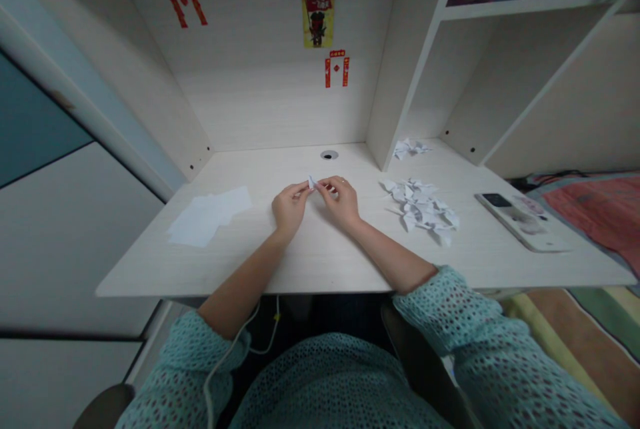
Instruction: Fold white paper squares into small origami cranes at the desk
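Note:
A small folded piece of white paper (311,182) is pinched between both hands above the middle of the desk (330,262). My left hand (291,205) grips its left side with thumb and fingertips. On the other side, my right hand (341,199) holds it in a closed pinch; a ring shows on one finger. To the left lie flat, overlapping sheets of white paper (207,215). Right of my hands is a loose pile of small folded white papers (420,205), some with grey marks. The fingers partly hide the held paper.
A phone-like white case (517,221) lies at the desk's right. More folded papers (411,148) sit behind the upright divider (417,49). A round cable hole (329,155) is near the back wall. A white cable (225,355) hangs by my left sleeve.

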A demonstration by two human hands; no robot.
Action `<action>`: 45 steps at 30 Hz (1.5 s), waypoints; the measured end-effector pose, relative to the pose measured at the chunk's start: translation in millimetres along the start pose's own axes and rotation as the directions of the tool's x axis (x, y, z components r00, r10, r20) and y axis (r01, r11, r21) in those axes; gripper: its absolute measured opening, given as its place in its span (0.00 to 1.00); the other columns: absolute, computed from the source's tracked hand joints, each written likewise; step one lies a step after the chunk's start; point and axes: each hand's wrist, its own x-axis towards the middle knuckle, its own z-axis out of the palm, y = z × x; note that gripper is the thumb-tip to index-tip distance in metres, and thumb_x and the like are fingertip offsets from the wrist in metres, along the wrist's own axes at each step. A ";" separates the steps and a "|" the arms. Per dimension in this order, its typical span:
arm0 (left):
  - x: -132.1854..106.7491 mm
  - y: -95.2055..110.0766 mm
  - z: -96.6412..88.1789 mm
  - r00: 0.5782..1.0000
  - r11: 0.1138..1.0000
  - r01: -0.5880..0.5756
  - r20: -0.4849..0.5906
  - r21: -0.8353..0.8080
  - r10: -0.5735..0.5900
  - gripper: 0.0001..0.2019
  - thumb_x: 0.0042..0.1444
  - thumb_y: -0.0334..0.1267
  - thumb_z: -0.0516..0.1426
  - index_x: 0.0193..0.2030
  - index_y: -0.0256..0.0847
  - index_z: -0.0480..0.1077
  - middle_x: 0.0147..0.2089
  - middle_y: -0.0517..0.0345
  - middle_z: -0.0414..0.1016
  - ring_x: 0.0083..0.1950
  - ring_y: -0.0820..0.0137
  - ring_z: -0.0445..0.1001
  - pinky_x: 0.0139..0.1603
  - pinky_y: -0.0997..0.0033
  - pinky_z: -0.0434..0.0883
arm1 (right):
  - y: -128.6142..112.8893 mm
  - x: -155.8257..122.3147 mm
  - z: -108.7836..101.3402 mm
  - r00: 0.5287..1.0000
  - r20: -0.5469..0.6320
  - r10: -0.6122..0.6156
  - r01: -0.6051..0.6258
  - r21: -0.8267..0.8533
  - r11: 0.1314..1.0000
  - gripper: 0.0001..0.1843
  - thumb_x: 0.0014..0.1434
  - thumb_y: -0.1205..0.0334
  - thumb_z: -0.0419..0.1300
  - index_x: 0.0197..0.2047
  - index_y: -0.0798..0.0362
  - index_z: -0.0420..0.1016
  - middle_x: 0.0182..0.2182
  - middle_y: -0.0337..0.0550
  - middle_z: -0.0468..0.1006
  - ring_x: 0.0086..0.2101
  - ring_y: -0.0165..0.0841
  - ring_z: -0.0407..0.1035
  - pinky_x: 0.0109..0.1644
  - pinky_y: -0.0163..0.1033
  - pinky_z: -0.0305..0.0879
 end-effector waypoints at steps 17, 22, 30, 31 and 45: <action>1.5 20.4 -9.7 0.983 0.983 -0.182 0.019 0.015 0.182 0.09 0.51 0.40 0.60 0.40 0.47 0.75 0.47 0.55 0.75 0.51 0.65 0.71 0.55 0.65 0.63 | 13.8 11.3 3.1 0.982 0.153 0.108 -0.165 0.434 0.886 0.07 0.48 0.57 0.59 0.26 0.52 0.72 0.26 0.37 0.74 0.32 0.32 0.69 0.39 0.37 0.65; 2.5 19.9 -8.5 0.999 0.992 -0.004 0.034 -0.126 0.009 0.06 0.48 0.40 0.61 0.34 0.45 0.77 0.40 0.58 0.78 0.46 0.65 0.74 0.52 0.65 0.65 | 13.9 12.9 1.1 0.971 0.202 0.129 -0.213 0.480 0.851 0.08 0.46 0.56 0.62 0.27 0.53 0.73 0.26 0.38 0.75 0.32 0.33 0.70 0.39 0.38 0.65; 4.6 14.6 -7.8 0.999 0.971 -0.029 0.033 -0.236 0.038 0.06 0.48 0.40 0.62 0.32 0.43 0.78 0.38 0.55 0.79 0.42 0.66 0.75 0.51 0.64 0.67 | 15.3 14.8 -0.3 0.963 0.225 0.146 -0.240 0.481 0.843 0.12 0.43 0.53 0.66 0.28 0.52 0.77 0.29 0.41 0.79 0.33 0.36 0.72 0.40 0.39 0.66; 4.4 14.5 -7.5 0.999 0.970 -0.032 0.026 -0.242 0.039 0.06 0.48 0.40 0.62 0.32 0.43 0.78 0.38 0.55 0.79 0.42 0.66 0.75 0.51 0.63 0.68 | 14.4 14.8 -0.5 0.962 0.222 0.158 -0.248 0.477 0.843 0.13 0.43 0.52 0.66 0.29 0.52 0.78 0.30 0.41 0.80 0.33 0.36 0.72 0.40 0.39 0.66; 9.9 1.7 0.5 0.990 0.869 0.123 -0.002 -0.479 -0.141 0.17 0.43 0.39 0.65 0.42 0.39 0.74 0.33 0.56 0.77 0.35 0.71 0.75 0.42 0.69 0.71 | 2.6 11.6 -1.6 0.952 0.238 0.191 -0.278 0.422 0.863 0.16 0.44 0.49 0.67 0.29 0.53 0.80 0.27 0.41 0.79 0.28 0.33 0.70 0.32 0.36 0.62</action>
